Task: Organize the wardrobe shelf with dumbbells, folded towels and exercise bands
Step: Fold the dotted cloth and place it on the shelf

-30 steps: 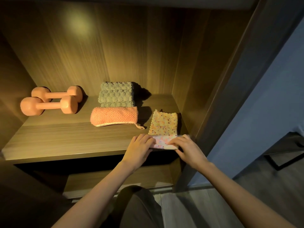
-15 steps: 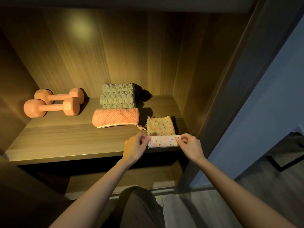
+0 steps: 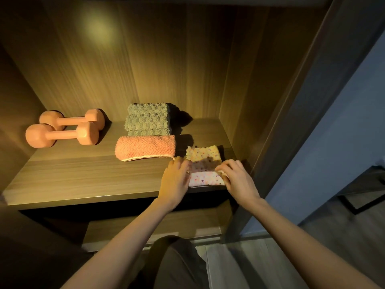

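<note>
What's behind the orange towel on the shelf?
A folded grey-green towel sits right behind the orange towel, toward the back wall. Its bottom front edge is covered, so whether anything lies between them cannot be seen.

both dumbbells [image 3: 62, 133] are a peachy orange, same-ish as the waffle-textured towel [image 3: 145, 148]. bubbly towel [image 3: 147, 119] is grey-green, small towel [image 3: 205, 165] is yellowish-to-white with multicolour speckles, shelf [image 3: 83, 176] brown woodgrain

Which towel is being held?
The speckled cream towel, front right: left hand and right hand pinch it. Green textured towel and orange waffle towel lie untouched.
</note>
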Available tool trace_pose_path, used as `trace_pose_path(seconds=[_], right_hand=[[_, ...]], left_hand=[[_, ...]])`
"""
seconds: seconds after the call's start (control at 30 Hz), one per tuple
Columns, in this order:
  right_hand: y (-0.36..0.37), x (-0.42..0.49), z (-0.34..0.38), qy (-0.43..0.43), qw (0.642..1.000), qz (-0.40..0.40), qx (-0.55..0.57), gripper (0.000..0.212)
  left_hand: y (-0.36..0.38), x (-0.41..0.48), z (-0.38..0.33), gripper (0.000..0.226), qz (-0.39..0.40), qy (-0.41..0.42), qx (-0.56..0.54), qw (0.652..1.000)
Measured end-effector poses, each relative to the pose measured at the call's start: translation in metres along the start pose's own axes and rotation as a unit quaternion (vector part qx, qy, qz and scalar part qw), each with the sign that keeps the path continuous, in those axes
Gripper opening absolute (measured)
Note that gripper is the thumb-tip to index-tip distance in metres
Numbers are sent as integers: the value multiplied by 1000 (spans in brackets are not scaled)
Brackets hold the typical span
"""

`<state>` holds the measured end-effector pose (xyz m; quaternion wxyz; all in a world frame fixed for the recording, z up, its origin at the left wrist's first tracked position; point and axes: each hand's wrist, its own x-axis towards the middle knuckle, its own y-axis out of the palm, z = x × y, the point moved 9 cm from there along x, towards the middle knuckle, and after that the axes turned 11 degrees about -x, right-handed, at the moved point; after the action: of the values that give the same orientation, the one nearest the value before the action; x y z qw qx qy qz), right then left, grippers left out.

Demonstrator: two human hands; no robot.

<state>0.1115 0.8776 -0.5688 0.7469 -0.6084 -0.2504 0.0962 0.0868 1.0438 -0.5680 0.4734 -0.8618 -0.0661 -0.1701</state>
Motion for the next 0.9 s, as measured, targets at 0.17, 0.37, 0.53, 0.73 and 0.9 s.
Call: trace_pose_path(seconds=[0.17, 0.37, 0.53, 0.73, 0.9], right_hand=[[20, -10, 10, -97, 991, 86, -46, 55], [24, -21, 0, -106, 989, 101, -30, 60], [18, -21, -9, -23, 992, 70, 100, 36], [9, -9, -18, 49, 965, 73, 246, 18], [22, 4, -20, 101, 967, 79, 220, 21]], left_hand=[[24, -16, -18, 50, 126, 142, 40, 981], [26, -30, -11, 51, 124, 107, 20, 986], [13, -32, -10, 31, 86, 84, -59, 991], [2, -17, 13, 31, 48, -76, -129, 987], [7, -10, 29, 36, 31, -191, -134, 972]])
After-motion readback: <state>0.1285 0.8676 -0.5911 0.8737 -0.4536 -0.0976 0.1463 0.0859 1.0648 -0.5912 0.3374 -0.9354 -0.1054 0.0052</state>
